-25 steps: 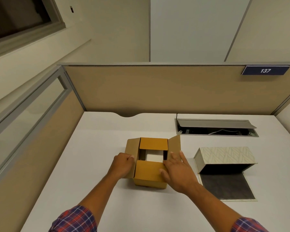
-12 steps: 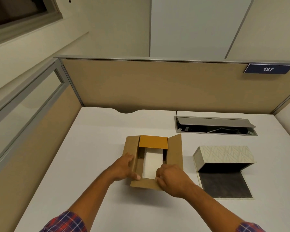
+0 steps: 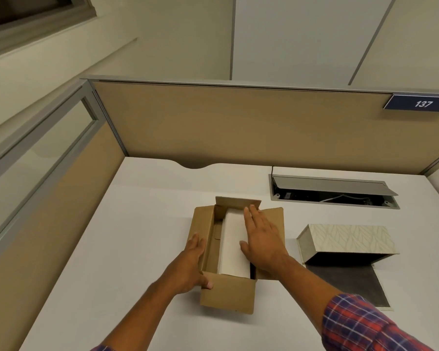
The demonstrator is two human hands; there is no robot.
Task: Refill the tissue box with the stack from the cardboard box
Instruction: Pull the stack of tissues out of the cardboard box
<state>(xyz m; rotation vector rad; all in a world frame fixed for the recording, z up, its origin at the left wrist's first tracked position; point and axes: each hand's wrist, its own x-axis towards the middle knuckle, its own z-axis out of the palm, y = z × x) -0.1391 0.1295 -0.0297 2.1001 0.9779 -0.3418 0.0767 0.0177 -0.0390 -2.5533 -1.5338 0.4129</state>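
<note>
A brown cardboard box [image 3: 227, 295] sits mid-desk with all its flaps folded outward. Inside lies a white stack of tissues [image 3: 232, 243], filling the right part of the box. My left hand [image 3: 192, 264] rests on the box's left flap and near-left corner, thumb on the front flap. My right hand [image 3: 262, 238] lies flat, fingers spread, over the right flap and the right edge of the stack. To the right stands the tissue box [image 3: 345, 240], a cream leaf-patterned shell tipped up on its hinge, its dark inner base [image 3: 347, 285] flat on the desk.
The white desk [image 3: 142, 224] is fenced by tan partition panels at the back and left. An open cable tray [image 3: 332, 192] with a raised grey lid is set into the desk behind the tissue box. A plate reading 137 [image 3: 422, 103] hangs on the back panel.
The cardboard box's flaps went from partly closed to fully folded out, exposing the white stack. My right hand moved from the near flap up over the right flap and stack.
</note>
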